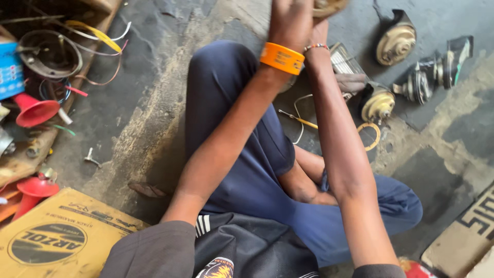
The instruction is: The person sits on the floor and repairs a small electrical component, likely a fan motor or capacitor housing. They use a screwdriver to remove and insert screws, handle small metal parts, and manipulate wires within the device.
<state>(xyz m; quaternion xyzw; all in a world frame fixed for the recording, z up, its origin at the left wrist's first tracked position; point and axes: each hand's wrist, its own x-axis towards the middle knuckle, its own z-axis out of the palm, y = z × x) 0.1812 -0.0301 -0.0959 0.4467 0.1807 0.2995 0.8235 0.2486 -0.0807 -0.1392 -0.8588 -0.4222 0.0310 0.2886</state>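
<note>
I sit cross-legged on a concrete floor in dark blue trousers (242, 154), both arms stretched forward. My left hand (290, 20), with an orange wristband (281, 57), is raised at the frame's top edge, and its fingers are cut off there. My right hand (320, 32), with a bead bracelet at the wrist, sits just behind it, mostly hidden. It holds a round tan horn disc (329, 6) that is only partly in view. The left hand rests against that disc.
Three round horns (395, 44) (378, 103) (427, 77) lie on the floor ahead, with a yellow-handled screwdriver (301, 120), a thin ring (369, 135) and a grey rag (351, 81). Left are a cardboard box (56, 237), red trumpets (36, 110) and loose wires.
</note>
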